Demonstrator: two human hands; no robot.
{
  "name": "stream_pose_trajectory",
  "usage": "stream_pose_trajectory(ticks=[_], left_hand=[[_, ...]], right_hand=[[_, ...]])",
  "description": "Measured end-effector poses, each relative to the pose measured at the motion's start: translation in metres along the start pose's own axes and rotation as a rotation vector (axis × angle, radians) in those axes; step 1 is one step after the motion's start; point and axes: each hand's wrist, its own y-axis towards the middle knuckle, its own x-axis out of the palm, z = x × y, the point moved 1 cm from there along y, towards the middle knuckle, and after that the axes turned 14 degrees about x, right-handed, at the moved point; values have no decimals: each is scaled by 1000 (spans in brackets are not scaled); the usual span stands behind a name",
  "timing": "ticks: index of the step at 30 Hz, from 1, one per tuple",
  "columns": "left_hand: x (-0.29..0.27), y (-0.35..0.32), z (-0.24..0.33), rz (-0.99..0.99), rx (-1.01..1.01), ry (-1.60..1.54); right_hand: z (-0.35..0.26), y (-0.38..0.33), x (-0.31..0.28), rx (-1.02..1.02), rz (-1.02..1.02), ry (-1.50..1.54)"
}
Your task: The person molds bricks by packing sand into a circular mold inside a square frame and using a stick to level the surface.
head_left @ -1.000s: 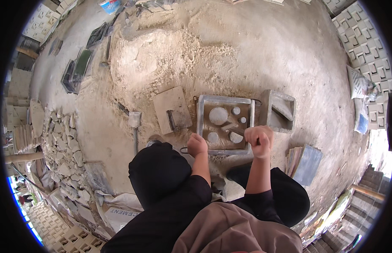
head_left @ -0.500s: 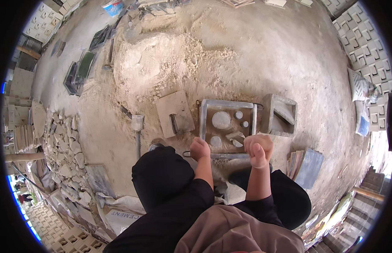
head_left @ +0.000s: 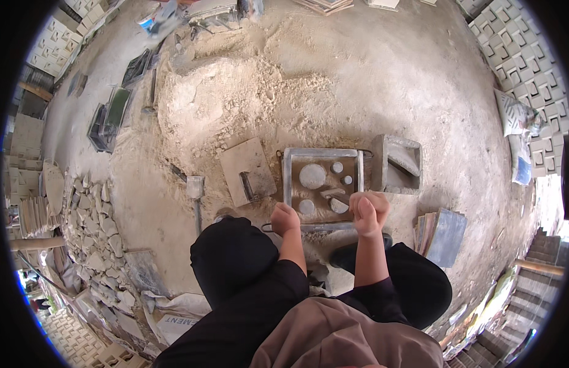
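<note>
A grey rectangular mould frame [head_left: 287, 178] lies on the ground in front of me, with wire loops at its corners. Within it, several round grey discs, the largest a wide one [head_left: 312, 176], sit on a brown bed. My right hand [head_left: 368, 211] is closed at the frame's near right corner, on what looks like a small trowel [head_left: 338, 197]. The tool points left over the discs; its grip is hidden in my fist. My left hand [head_left: 285, 218] is closed by the near left corner; whatever it may hold is hidden.
A square board [head_left: 241, 172] with a dark handle lies left of the frame. To the right are a grey trough [head_left: 379, 165] and stacked thin plates [head_left: 448, 239]. Sandy rubble [head_left: 204, 98] spreads ahead; broken pieces [head_left: 91, 227] pile at far left. A shovel [head_left: 196, 187] lies nearby.
The tool in my right hand has shifted over the frame's near right part. Both hands stay closed at the near corners. The whole view has moved slightly. A blurred figure appears at the top left.
</note>
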Motion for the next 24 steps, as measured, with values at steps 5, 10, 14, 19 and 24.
stream_pose_trajectory(ticks=[5, 10, 14, 19, 24], left_hand=[[-3, -2, -4, -22, 0, -25], [0, 0, -4, -12, 17, -22], [1, 0, -5, 8, 35, 1], [-3, -3, 1, -27, 2, -10], [-2, 1, -3, 33, 24, -22]], right_hand=[[-2, 1, 3, -2, 34, -128], [-2, 6, -2, -54, 99, 133], [0, 8, 1, -68, 241, 332], [18, 5, 6, 68, 188, 183], [3, 24, -4, 45, 38, 252]])
